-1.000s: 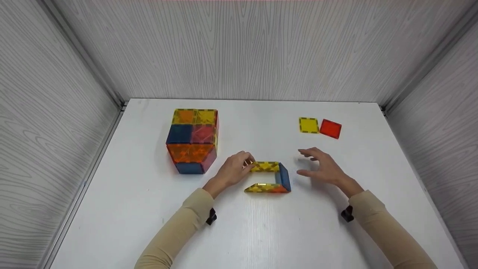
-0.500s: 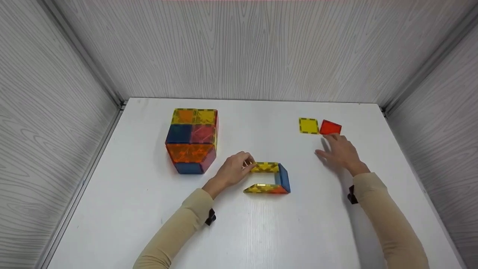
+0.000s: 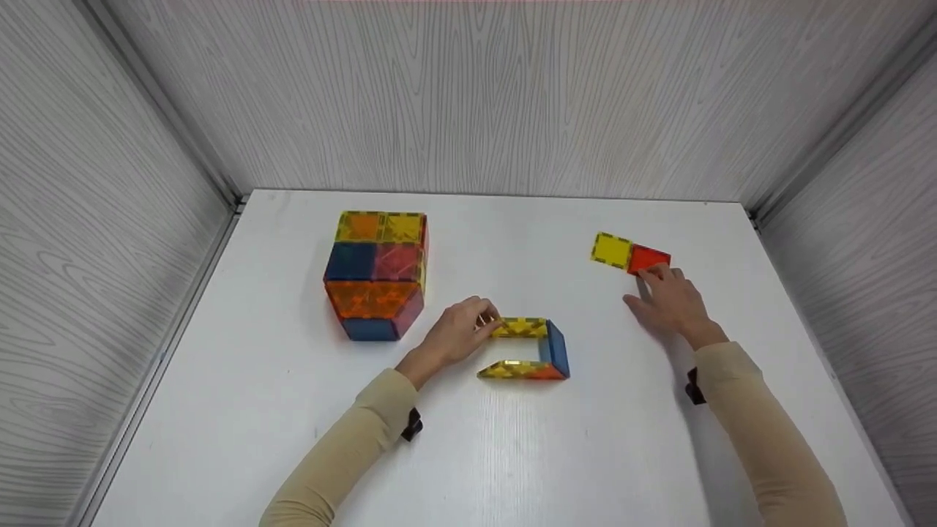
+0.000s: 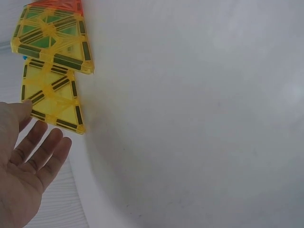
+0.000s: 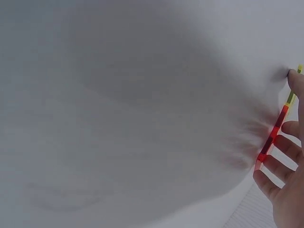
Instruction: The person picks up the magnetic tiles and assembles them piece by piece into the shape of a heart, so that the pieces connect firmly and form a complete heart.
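My left hand [image 3: 457,329] pinches the free left end of a standing yellow magnetic tile [image 3: 521,327]; in the left wrist view the thumb [image 4: 23,110] lies on its face. That tile is the back wall of a three-sided figure, with a blue tile [image 3: 558,348] on the right and a yellow-and-orange front wall [image 3: 516,369]. The left side stands open. At the back right, the fingers of my right hand [image 3: 673,300] touch the near edge of a red square tile [image 3: 648,258]. The red tile lies flat, edge to edge with a yellow square tile [image 3: 611,250].
Left of the figure stands a larger multicoloured block of magnetic tiles [image 3: 375,274], orange, yellow, blue and pink. The white tabletop [image 3: 505,468] is bounded by a grey wood-grain back panel [image 3: 483,102] and side panels.
My right hand has moved right and back to the red tile. The red tile has shifted slightly, and the yellow one has turned and joined along its edge. My left hand has stayed put.
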Demonstrator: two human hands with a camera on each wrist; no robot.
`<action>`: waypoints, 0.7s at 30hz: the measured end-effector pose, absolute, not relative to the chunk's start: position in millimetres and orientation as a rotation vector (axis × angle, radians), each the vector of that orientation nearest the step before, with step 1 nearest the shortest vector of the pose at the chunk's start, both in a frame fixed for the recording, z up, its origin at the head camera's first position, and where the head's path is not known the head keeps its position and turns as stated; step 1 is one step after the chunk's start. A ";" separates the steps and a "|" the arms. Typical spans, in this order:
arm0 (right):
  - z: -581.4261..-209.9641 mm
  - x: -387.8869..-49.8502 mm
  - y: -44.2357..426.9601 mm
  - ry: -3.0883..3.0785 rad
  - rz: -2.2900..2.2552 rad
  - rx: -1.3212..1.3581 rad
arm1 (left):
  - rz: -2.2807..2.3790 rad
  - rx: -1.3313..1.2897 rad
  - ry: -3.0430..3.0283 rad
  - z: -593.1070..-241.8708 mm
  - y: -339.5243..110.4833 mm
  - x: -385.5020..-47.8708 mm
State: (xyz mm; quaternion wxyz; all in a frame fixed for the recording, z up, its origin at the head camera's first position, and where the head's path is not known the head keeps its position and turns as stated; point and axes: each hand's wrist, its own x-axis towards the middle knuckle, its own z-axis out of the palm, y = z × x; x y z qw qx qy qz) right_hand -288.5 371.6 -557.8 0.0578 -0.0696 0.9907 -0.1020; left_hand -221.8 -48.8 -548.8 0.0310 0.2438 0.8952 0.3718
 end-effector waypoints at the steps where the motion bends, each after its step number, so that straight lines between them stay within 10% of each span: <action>1: -557.9 -285.0 372.3 3.013 -0.287 -0.233 | 1.148 0.753 2.757 -548.8 -48.9 -221.6; 21: -557.5 -233.1 368.9 3.131 -0.203 -0.429 | 1.166 0.808 2.771 -549.9 -49.3 -222.5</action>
